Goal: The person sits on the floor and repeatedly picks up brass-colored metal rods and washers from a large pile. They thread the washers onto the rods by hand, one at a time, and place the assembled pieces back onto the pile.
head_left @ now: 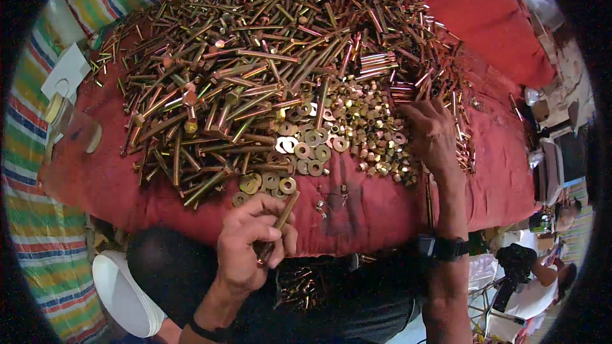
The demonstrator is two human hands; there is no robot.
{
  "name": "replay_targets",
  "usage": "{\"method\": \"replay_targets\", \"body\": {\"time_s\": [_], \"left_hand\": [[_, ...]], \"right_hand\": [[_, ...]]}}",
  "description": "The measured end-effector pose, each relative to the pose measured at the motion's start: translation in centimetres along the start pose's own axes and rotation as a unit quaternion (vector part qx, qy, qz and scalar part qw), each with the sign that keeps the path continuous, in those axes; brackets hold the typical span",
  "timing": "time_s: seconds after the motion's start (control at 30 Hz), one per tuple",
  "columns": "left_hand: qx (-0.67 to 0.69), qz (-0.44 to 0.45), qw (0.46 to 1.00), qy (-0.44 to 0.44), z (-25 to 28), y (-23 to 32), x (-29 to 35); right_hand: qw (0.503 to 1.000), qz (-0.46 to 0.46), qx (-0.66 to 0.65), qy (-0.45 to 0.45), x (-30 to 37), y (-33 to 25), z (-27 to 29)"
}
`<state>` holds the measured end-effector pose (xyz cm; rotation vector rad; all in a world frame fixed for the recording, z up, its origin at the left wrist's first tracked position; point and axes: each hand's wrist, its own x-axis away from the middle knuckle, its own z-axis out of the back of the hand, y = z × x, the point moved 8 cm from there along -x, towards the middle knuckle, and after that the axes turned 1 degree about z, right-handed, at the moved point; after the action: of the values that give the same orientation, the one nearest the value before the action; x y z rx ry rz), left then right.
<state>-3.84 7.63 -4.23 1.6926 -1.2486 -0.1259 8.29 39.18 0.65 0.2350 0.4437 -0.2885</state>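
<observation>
My left hand (250, 239) is closed around a brass-coloured bolt (287, 211), held slanting near the table's front edge. Just beyond it lie flat round washers (287, 185), with more washers (302, 150) farther in. My right hand (435, 132) reaches into the right side of the heap, its fingers curled down among small metal parts; what its fingertips grip is hidden. Beside that hand is a pile of small brass-coloured nuts (376, 129). A short stack of aligned bolts (378, 62) lies just past it. The large heap of loose bolts (255, 57) spreads behind everything.
Red cloth (491, 178) covers the work surface. A clear jar (73, 121) lies at the left near a white card (67, 73). More bolts (303, 286) sit below the front edge by my lap. A white stool (127, 293) stands lower left; another person (535, 293) sits lower right.
</observation>
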Motion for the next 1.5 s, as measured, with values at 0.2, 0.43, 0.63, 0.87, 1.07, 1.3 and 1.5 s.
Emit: {"method": "replay_targets", "body": {"time_s": [0.2,0.43,0.63,0.87,1.07,1.3,1.5], "left_hand": [[-0.014,-0.004,1.000,0.019,0.6,-0.2,0.3],[-0.008,-0.021,0.998,0.060,0.8,0.2,0.6],[-0.029,-0.034,0.997,0.069,1.0,0.1,0.8],[-0.063,-0.073,0.993,0.072,1.1,0.0,0.6],[-0.107,-0.075,0.988,0.086,0.8,0.4,0.9],[-0.210,-0.090,0.970,0.087,0.1,0.3,0.8],[-0.524,-0.312,0.784,0.115,-2.4,2.5,2.5]], "right_hand": [[0.977,-0.061,-0.168,0.118,-1.3,0.5,3.3],[0.812,-0.203,-0.547,-0.003,0.1,-8.7,4.0],[0.945,0.014,-0.318,-0.073,-1.0,-16.8,2.2],[0.977,0.030,-0.203,-0.051,-1.7,-16.5,1.5],[0.915,-0.069,-0.386,-0.091,-1.5,-14.1,1.5],[0.927,0.016,-0.349,-0.138,0.7,-17.0,3.0],[0.945,0.056,-0.316,-0.067,1.7,-17.6,3.5]]}}
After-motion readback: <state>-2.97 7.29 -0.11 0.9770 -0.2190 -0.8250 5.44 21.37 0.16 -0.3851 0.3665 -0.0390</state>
